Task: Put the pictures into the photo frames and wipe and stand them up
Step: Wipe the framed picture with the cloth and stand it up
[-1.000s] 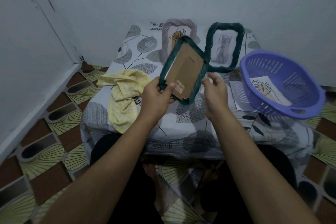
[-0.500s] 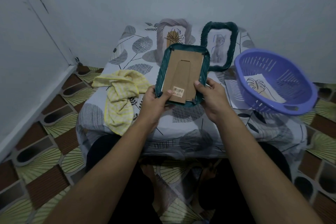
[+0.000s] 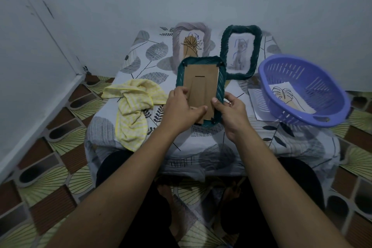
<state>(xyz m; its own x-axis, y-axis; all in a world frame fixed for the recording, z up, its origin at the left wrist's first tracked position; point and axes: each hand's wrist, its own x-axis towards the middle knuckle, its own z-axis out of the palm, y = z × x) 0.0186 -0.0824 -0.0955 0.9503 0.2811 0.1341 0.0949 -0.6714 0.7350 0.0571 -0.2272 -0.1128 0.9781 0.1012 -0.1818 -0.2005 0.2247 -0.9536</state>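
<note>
I hold a dark green woven photo frame (image 3: 201,70) upright above the table, its brown cardboard back facing me. My left hand (image 3: 181,107) grips its lower left edge, thumb across the backing. My right hand (image 3: 231,110) grips the lower right edge, thumb on the rim. Behind it stand two filled frames: a pale grey one (image 3: 191,43) with a plant drawing and a dark green one (image 3: 240,51) with a cat picture. A leaf picture (image 3: 289,97) lies in the purple basket (image 3: 330,112).
A yellow striped cloth (image 3: 133,106) lies crumpled on the left of the low table covered by a leaf-print sheet (image 3: 153,52). More paper (image 3: 256,103) lies under the basket. White walls close off the back and left. Patterned floor surrounds the table.
The frame has turned from tilted to upright and come lower and nearer. My left thumb has slid across the cardboard backing, covering the sticker.
</note>
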